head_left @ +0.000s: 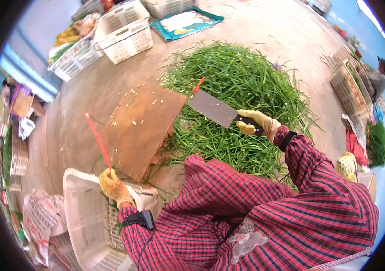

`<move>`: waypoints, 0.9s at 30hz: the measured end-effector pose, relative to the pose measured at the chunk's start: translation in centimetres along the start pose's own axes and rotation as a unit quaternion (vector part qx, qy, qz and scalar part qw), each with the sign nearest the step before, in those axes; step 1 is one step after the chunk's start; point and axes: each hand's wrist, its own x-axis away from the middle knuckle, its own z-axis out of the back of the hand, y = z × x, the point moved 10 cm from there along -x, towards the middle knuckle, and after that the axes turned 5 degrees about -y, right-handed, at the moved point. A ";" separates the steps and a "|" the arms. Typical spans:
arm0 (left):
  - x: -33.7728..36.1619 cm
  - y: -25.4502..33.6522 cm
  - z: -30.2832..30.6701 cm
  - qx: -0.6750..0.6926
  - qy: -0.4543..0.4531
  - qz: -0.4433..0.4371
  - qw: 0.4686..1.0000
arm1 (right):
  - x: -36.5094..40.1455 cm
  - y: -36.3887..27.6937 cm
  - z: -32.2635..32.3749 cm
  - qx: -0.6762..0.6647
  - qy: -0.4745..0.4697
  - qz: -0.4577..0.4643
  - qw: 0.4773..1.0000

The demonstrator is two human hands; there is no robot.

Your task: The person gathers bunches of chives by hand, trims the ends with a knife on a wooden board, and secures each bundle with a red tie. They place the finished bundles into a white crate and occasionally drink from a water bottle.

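I see the yellow-gloved right hand (256, 121) gripping a rectangular grey metal cleaver (213, 107) mid-frame; lower left, the yellow-gloved left hand (114, 186) pinches a thin red strip (98, 139), bottom end hidden; red-checked cloth (228, 183) part-hides the leafy green heap (242, 67).

The left hand (115, 186), covered by a yellow glove, is held forward on the left, its thumb and fingertips pinched together. The right hand (258, 124), gloved in paler yellow, is extended farther ahead and turned inward, its fingers curled into a closed grip. Both arms are clothed in red-and-dark checked sleeves (307, 165) (a black strap with a boxy device (143, 220) is worn at the left wrist, a slim black band (287, 141) at the right).
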 end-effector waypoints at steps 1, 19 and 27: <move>0.1 0.0 -0.1 -0.014 -0.006 -0.006 1.000 | 0.3 -0.2 1.3 0.000 0.010 0.015 1.000; 0.2 -1.6 -1.1 -0.025 -0.050 -0.009 0.998 | 3.0 -3.9 31.6 0.666 0.538 -0.036 0.515; -0.1 -2.0 -1.3 -0.061 -0.062 -0.010 0.996 | 8.9 4.4 26.8 0.660 0.535 -0.037 0.525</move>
